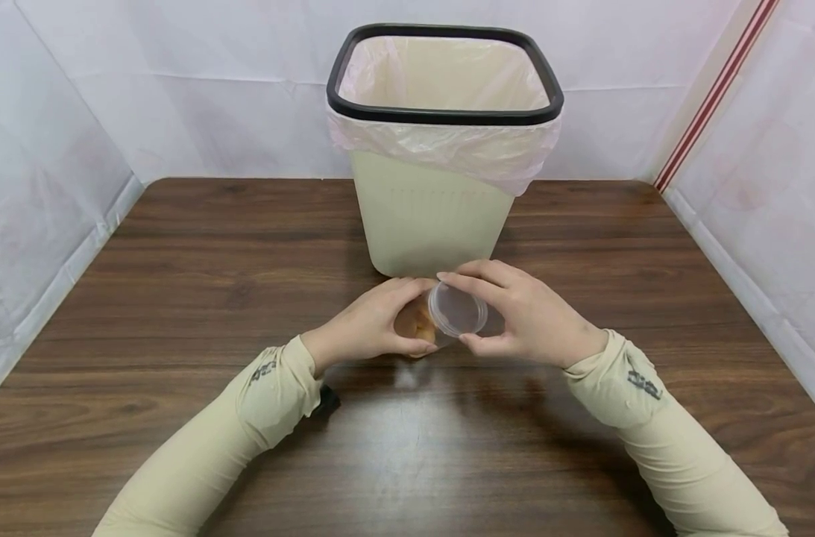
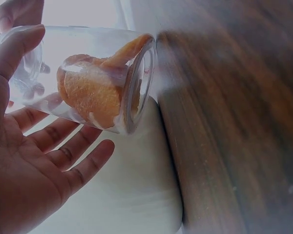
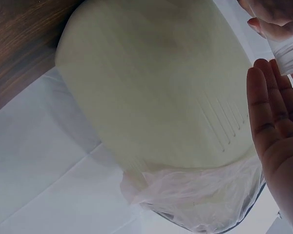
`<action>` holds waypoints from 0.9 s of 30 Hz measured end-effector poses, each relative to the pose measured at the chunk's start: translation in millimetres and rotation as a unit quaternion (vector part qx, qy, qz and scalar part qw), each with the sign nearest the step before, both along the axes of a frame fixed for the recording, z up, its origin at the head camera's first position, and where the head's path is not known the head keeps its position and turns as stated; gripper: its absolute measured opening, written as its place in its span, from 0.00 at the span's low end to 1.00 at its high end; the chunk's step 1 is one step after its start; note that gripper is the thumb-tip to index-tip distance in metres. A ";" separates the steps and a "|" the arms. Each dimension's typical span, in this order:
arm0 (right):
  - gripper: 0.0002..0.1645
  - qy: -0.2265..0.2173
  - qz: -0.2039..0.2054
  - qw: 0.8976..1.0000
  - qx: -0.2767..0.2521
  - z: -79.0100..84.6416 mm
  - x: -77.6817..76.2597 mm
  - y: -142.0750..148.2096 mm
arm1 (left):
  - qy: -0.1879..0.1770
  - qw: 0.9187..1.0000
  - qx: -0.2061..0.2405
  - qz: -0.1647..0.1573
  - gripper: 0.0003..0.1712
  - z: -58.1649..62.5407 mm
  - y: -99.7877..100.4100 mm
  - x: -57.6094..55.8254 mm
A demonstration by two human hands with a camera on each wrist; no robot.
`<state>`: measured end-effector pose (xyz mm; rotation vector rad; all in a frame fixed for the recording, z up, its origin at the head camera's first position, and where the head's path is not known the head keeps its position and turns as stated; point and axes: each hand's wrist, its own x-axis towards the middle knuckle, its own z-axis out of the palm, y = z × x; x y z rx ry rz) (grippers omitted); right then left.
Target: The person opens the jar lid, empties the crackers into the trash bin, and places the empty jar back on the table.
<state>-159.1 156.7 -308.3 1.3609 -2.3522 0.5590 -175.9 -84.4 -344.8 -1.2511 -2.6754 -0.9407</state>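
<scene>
In the left wrist view, a clear plastic jar (image 2: pixel 95 43) stands with its base close over the table; orange peel pieces (image 2: pixel 90 92) lie inside near the bottom. My left hand (image 1: pixel 373 321) holds this jar from the side, thumb across its upper part and fingers behind. A round clear lid (image 1: pixel 458 309) is tilted toward the head camera and overlaps the jar's upper right side there. Its rim sits between the thumb and index finger of my right hand (image 1: pixel 524 313). The right wrist view catches only part of the clear plastic (image 3: pixel 290 53) beside the right fingers.
A cream bin (image 1: pixel 434 216) with a black rim and a pinkish liner stands just behind both hands. Under the left sleeve, a small black object (image 1: pixel 326 401) shows partly on the brown wooden table (image 1: pixel 407 462). White sheeting (image 1: pixel 212 89) hangs round the table's back and sides.
</scene>
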 end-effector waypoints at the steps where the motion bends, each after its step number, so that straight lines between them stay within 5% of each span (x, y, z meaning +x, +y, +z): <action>1: 0.40 0.000 0.002 1.000 0.002 0.1 0.0 0.5 | 0.002 1.000 -0.001 0.000 0.39 0.0 0.0 0.3; 9: 0.40 0.014 -0.003 1.000 0.005 -0.1 0.7 -1.3 | 0.017 1.000 -0.010 0.001 0.39 0.0 0.4 1.4; 16: 0.46 0.072 -0.068 0.995 -0.018 -2.3 4.4 -7.3 | 0.023 1.000 -0.010 0.000 0.39 -0.2 1.5 2.2; 27: 0.39 0.109 -0.089 0.990 -0.022 -3.7 5.6 -9.1 | 0.040 0.999 -0.010 -0.002 0.40 -0.7 1.5 2.2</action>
